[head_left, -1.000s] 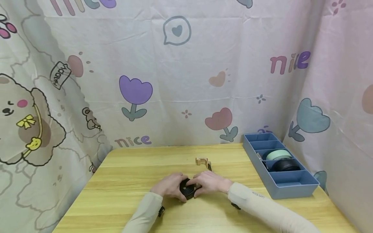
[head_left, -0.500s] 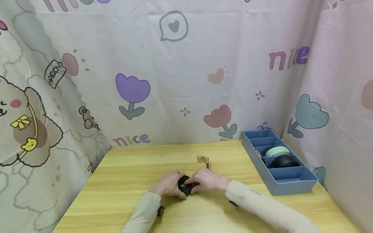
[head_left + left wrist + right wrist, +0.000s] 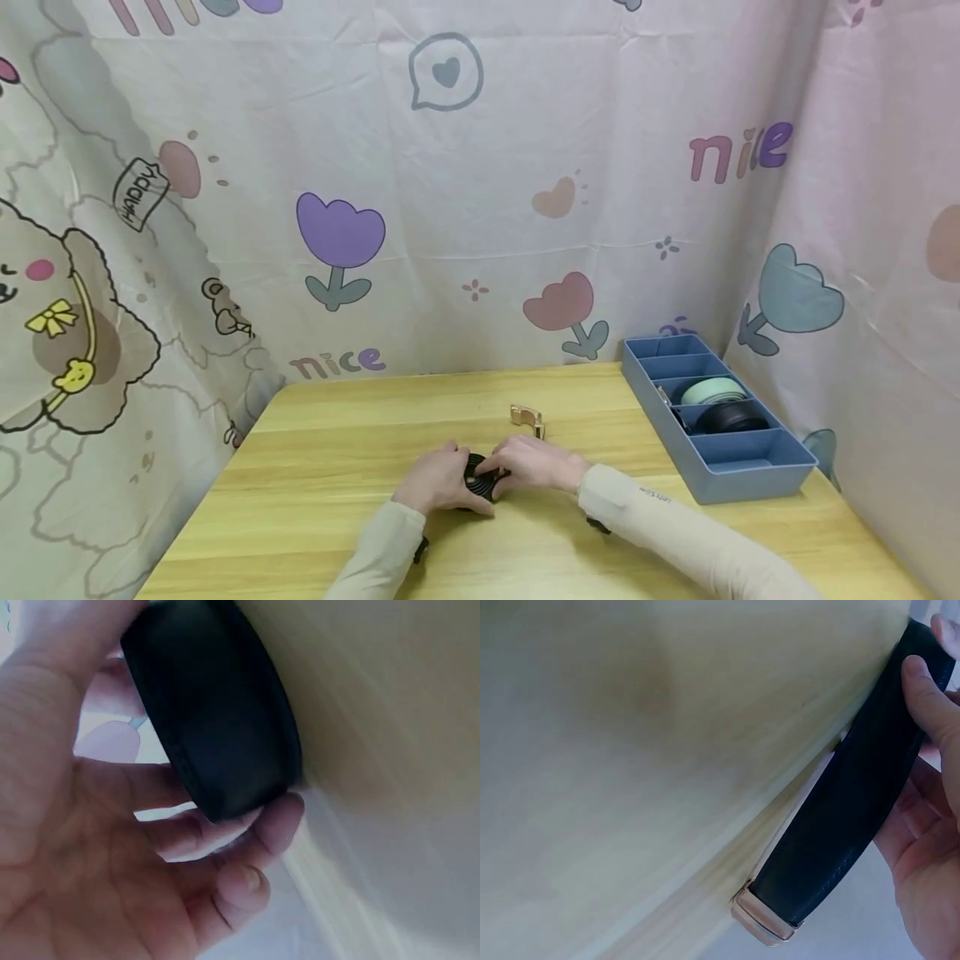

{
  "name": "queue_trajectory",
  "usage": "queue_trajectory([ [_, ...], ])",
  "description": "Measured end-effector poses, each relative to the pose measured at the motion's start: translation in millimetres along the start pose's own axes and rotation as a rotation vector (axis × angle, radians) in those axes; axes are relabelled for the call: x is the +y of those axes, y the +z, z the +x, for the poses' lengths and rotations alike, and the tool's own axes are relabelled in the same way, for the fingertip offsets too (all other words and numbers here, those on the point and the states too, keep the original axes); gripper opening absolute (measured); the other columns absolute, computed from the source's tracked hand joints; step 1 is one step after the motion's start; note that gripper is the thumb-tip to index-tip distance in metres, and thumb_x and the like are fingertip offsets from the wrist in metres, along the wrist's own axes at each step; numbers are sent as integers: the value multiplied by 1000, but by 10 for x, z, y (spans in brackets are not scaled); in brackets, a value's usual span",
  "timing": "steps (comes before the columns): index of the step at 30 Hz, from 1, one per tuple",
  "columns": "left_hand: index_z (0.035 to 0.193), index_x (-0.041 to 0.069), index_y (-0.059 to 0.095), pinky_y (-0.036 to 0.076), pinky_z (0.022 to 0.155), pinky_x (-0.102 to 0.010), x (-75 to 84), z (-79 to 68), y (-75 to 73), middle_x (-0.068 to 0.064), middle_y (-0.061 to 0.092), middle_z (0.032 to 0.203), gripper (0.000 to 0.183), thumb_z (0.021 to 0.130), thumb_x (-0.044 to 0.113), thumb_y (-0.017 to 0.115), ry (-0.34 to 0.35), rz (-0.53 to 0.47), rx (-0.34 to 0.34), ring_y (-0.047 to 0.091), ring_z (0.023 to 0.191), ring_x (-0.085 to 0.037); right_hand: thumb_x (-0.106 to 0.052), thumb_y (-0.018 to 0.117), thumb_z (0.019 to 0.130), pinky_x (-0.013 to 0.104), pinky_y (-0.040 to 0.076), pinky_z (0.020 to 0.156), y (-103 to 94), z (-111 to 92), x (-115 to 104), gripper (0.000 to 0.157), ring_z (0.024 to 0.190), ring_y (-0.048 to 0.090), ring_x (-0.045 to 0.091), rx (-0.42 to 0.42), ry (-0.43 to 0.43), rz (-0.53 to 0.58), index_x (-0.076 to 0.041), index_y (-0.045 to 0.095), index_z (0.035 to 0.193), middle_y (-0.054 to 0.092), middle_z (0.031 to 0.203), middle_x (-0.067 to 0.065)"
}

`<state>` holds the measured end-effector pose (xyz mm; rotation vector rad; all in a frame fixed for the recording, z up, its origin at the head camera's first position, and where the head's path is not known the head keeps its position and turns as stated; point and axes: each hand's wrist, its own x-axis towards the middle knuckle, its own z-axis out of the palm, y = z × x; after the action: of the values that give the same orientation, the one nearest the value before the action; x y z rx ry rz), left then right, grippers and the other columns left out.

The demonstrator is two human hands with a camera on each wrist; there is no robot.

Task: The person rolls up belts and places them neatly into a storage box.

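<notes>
A black belt (image 3: 478, 487) stands on edge on the table, wound in a coil, with its gold buckle (image 3: 527, 415) on a loose end reaching toward the back. My left hand (image 3: 435, 479) grips the coil's left side, thumb along the front. In the left wrist view, fingers of the left hand (image 3: 90, 840) curl round the dark outer turn of the belt (image 3: 217, 712). From the right, my right hand (image 3: 536, 462) holds the coil, index finger at its centre. The right wrist view shows the thumb of the right hand (image 3: 930, 862) on the strap (image 3: 855, 795), its buckle (image 3: 765, 919) hanging free.
A blue-grey divided box (image 3: 750, 487) stands at the right of the wooden table (image 3: 337, 433). Inside are a mint-green coiled belt (image 3: 712, 391) and a black coiled belt (image 3: 731, 417) in separate compartments. A patterned curtain (image 3: 450, 192) hangs behind the table.
My left hand has shifted slightly right, its thumb now further across the front of the coil. The right hand keeps its hold, and the buckle end has moved slightly.
</notes>
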<state>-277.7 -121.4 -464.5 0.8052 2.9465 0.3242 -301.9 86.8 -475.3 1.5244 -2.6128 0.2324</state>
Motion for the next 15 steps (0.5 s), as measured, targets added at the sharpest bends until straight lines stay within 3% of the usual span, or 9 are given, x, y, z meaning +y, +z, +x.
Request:
queue_trajectory([
  [4,115,6,63,52,73,-37,6,9,42,-6,61,98,80,60,61,83,3,18,17,56,78,-17,-42,71,84,10,47,71,16,-2,-2,44,82,61,-3,-1,-17,-18,-23,67,124,71,99,-8],
  [9,111,15,63,49,76,-34,-43,18,24,0,63,101,68,59,51,87,63,-15,-1,56,83,-12,-44,71,83,10,42,64,10,-24,9,51,75,55,-4,-22,-22,-52,-27,63,130,67,95,-8],
  [12,110,17,62,48,76,-31,-63,15,-1,3,61,99,66,58,48,88,103,-25,-13,55,83,-10,-44,72,82,10,42,66,12,-23,18,49,77,55,-4,-18,-25,-43,-27,64,127,67,97,-8],
  [15,109,16,62,48,74,-30,-65,5,-15,2,60,97,66,58,50,88,100,-35,-16,53,80,-10,-41,73,81,10,44,69,15,-16,21,44,82,58,-4,-8,-23,-15,-25,67,122,69,99,-8],
])
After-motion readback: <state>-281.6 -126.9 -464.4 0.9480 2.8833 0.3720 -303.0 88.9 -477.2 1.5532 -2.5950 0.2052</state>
